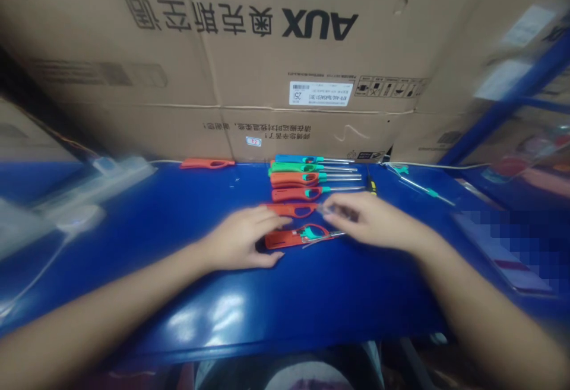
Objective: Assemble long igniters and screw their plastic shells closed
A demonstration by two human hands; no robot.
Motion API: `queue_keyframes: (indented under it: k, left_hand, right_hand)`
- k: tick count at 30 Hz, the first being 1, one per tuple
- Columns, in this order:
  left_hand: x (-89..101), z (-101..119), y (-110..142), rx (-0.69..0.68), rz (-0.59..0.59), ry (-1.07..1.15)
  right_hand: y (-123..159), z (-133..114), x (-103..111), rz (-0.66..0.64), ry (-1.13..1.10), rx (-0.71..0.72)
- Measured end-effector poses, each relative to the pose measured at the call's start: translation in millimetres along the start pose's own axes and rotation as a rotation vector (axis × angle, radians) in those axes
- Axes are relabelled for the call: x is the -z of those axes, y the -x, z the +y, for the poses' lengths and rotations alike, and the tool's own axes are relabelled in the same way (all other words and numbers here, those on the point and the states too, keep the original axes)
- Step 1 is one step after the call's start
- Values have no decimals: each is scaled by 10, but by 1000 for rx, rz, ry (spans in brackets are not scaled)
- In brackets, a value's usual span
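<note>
My left hand (243, 237) is beside an opened orange lighter (285, 239), its thumb and fingers apart. Green inner parts and a thin metal rod show in that lighter's casing. Just beyond lies an orange lighter shell (291, 209), its left end partly covered by my left fingers. My right hand (363, 218) has thumb and fingers pinched together at the right end of these pieces. What it pinches is blurred, something small and greyish. Farther back lie a blue lighter (296, 159), a green lighter (289, 168) and several orange lighters (289, 194) with metal tubes pointing right.
Another orange shell (207, 164) lies at the back left of the blue table (187, 295). A large cardboard box (249, 81) stands behind. At left is a white power strip (107, 185) with cords. A yellow-black tool (371, 186) and a green-tipped metal tube (418, 187) lie at right.
</note>
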State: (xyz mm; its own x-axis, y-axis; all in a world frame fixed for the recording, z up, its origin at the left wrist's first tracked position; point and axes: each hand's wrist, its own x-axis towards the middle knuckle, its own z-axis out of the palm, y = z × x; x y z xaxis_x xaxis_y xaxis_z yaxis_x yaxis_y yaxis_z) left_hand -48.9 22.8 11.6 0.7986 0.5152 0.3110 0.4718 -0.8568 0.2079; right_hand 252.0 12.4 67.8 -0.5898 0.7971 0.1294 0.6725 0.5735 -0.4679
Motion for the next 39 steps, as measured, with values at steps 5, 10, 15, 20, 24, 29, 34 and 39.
queue_keyframes:
  k: [5, 10, 15, 20, 24, 29, 34, 39]
  left_hand:
    - [-18, 64, 10, -61, 62, 17]
    - [-55, 85, 2, -143, 171, 134]
    - [-60, 54, -1, -128, 205, 255]
    - [-19, 76, -7, -85, 159, 293]
    - [10, 123, -25, -5, 138, 365]
    - [11, 138, -51, 17, 60, 458]
    - [10, 108, -44, -28, 10, 480]
    - [22, 103, -28, -41, -1, 507]
  right_hand:
    - [-71, -255, -500, 31, 26, 157]
    - [-93, -251, -685, 195, -147, 177]
    - [-103, -292, -622, 230, -310, 137]
    - [-104, -288, -566, 233, -338, 130]
    - [-103, -250, -565, 232, -294, 209]
    - [-88, -213, -563, 202, -172, 411]
    - [-87, -190, -524, 145, -169, 435]
    - [-105, -145, -482, 121, -187, 448]
